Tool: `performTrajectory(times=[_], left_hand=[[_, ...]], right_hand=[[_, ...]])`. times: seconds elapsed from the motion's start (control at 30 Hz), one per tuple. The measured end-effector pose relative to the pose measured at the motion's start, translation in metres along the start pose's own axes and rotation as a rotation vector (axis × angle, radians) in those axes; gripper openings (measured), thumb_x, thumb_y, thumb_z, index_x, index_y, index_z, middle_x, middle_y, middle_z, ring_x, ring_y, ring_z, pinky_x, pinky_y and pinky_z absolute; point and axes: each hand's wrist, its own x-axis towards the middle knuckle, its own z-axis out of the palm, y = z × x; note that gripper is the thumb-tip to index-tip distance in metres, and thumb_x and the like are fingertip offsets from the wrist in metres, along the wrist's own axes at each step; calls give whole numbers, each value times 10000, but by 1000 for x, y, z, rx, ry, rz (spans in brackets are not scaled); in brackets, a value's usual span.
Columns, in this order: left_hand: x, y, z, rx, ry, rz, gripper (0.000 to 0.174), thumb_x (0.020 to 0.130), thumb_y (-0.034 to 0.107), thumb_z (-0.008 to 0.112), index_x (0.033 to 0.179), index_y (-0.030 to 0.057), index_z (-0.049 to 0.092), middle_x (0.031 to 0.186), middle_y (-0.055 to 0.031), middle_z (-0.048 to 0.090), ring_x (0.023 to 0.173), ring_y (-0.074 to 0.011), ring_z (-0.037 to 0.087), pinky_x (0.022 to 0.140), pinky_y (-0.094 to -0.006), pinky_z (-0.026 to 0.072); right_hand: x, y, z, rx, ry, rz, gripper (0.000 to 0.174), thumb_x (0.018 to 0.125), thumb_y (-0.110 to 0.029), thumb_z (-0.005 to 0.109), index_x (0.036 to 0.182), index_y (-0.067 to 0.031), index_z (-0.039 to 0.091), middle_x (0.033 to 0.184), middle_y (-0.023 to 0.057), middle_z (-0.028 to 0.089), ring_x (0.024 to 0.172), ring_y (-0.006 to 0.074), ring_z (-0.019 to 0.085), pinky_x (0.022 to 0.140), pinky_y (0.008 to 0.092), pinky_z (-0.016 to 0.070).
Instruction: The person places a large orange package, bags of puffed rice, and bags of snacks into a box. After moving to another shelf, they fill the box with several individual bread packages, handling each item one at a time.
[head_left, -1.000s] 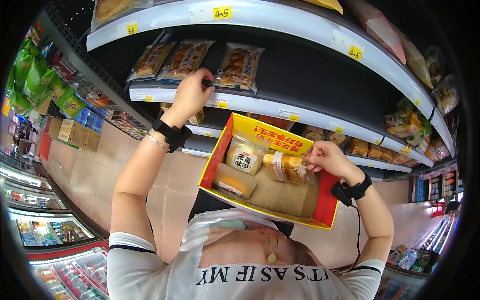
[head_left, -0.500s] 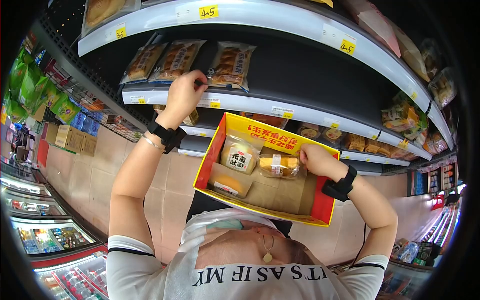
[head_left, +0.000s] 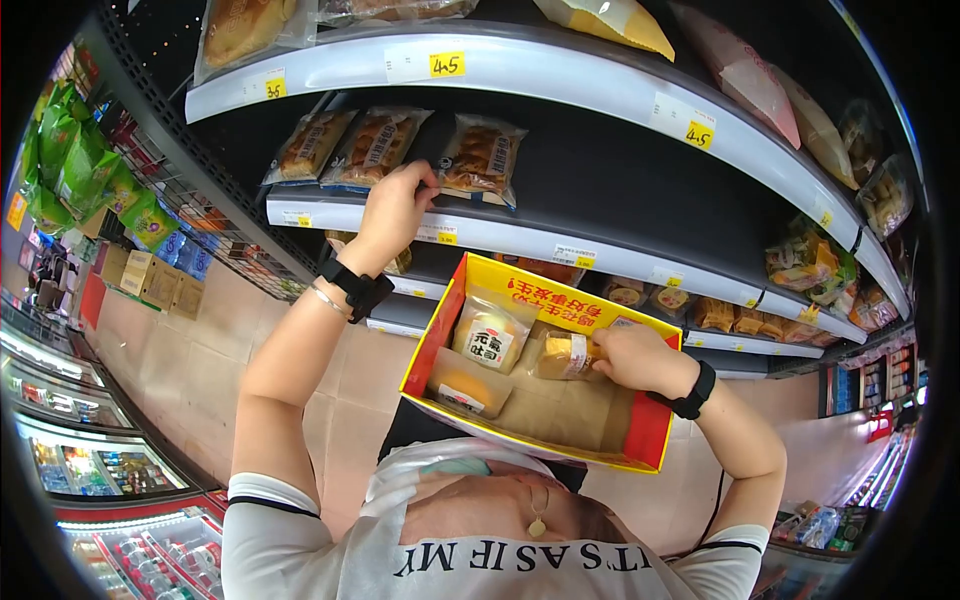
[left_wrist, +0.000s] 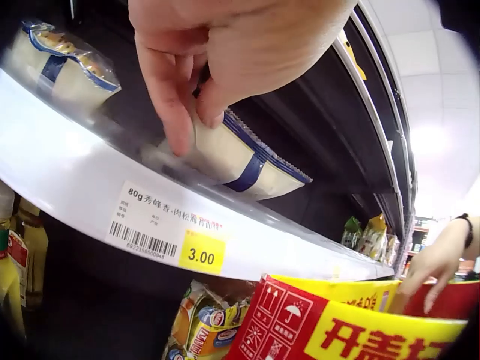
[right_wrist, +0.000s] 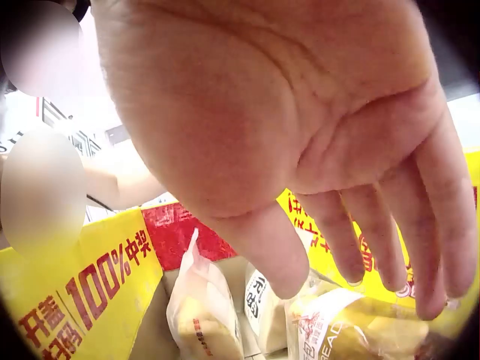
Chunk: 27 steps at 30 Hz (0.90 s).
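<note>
My left hand (head_left: 397,212) is at the shelf, thumb and fingers pinching the near end of a packaged bread (head_left: 485,158). In the left wrist view this packaged bread (left_wrist: 244,161) has a pale underside with blue bands and sits behind the shelf lip. My right hand (head_left: 645,355) is inside a red and yellow cardboard box (head_left: 575,425), its fingers extended over a clear-wrapped bread (head_left: 563,354). The right wrist view shows the fingertips right at that wrapped bread (right_wrist: 352,322). Beside it in the box are a white toast package (head_left: 490,338) and a packaged bun (head_left: 470,387).
Two more packaged breads (head_left: 375,145) lie left of the held one. Above runs a shelf edge (head_left: 560,72) with price tags. Lower shelves hold several packages (head_left: 715,312). Bagged goods (head_left: 810,255) sit at the right shelf end; cartons (head_left: 155,280) stand at left.
My right hand has let go of the wrapped bread's end and moved further into the box over it; the bread now lies flatter. My left hand stays at the shelf bread.
</note>
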Motion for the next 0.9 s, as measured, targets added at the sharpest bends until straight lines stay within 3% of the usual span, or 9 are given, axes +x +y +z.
performTrajectory(times=[0.07, 0.13, 0.23, 0.33, 0.43, 0.47, 0.63, 0.7, 0.9], left_hand=[[4, 0, -1, 22, -23, 13, 115, 773, 1, 625, 847, 22, 539, 870, -137, 628, 742, -297, 613, 636, -359, 494], [6, 11, -3, -308, -40, -151, 70, 857, -11, 560, 900, -23, 505, 1088, -138, 588, 806, -161, 631, 635, -266, 551], [12, 19, -8, -443, 16, -171, 74, 890, 20, 540, 923, -8, 479, 1210, -131, 512, 862, -139, 596, 653, -274, 578], [15, 23, -11, -561, 74, -167, 90, 895, 32, 538, 939, 15, 462, 1136, -111, 522, 867, -124, 554, 661, -296, 588], [13, 28, -15, -625, 80, -162, 87, 907, 40, 518, 947, 38, 441, 1014, -71, 503, 842, -102, 511, 689, -305, 586], [11, 29, -16, -662, 93, -154, 83, 911, 40, 511, 944, 43, 435, 978, -61, 492, 830, -97, 506, 698, -309, 585], [-2, 41, -25, -786, 108, -90, 80, 926, 35, 472, 950, 62, 401, 1316, -179, 441, 905, -139, 579, 741, -307, 569], [-7, 46, -30, -775, 107, -81, 82, 932, 56, 476, 953, 78, 399, 1333, -193, 435, 951, -148, 589, 743, -277, 562], [-17, 69, -46, -918, 58, -28, 123, 935, 88, 492, 943, 93, 370, 1324, -233, 445, 1010, -196, 605, 747, -265, 568]], right_hand=[[-4, 3, -4, 8, 56, -15, 267, 793, -218, 647, 962, -20, 590, 858, 185, 635, 833, 356, 608, 749, 421, 477], [-6, -1, -17, 68, 53, -2, 272, 795, -224, 648, 974, -25, 594, 871, 179, 638, 831, 352, 610, 740, 411, 480], [-2, 0, -27, 235, 115, -9, 277, 804, -238, 636, 970, -21, 594, 877, 164, 644, 828, 345, 610, 733, 403, 480], [7, 3, -29, 430, 241, -52, 274, 839, -256, 614, 958, -11, 583, 843, 115, 650, 797, 284, 629, 710, 363, 483], [22, 4, -35, 1065, 113, 28, 321, 943, -309, 505, 1065, -15, 551, 921, 57, 613, 865, 143, 607, 676, 281, 505], [27, 4, -38, 1067, 122, 27, 321, 943, -309, 505, 1065, -15, 551, 921, 57, 613, 865, 143, 607, 676, 281, 505], [56, -6, -48, 1482, 98, 80, 539, 971, -424, 382, 1226, 46, 446, 1126, 201, 560, 1015, 247, 604, 818, 354, 534], [71, -7, -40, 1639, 17, 10, 735, 935, -535, 378, 1282, 111, 330, 1199, 306, 482, 1053, 329, 577, 840, 385, 517], [90, -19, -32, 1976, -35, 49, 895, 890, -660, 251, 1374, 88, 166, 1217, 325, 475, 1085, 416, 547, 908, 450, 471]])
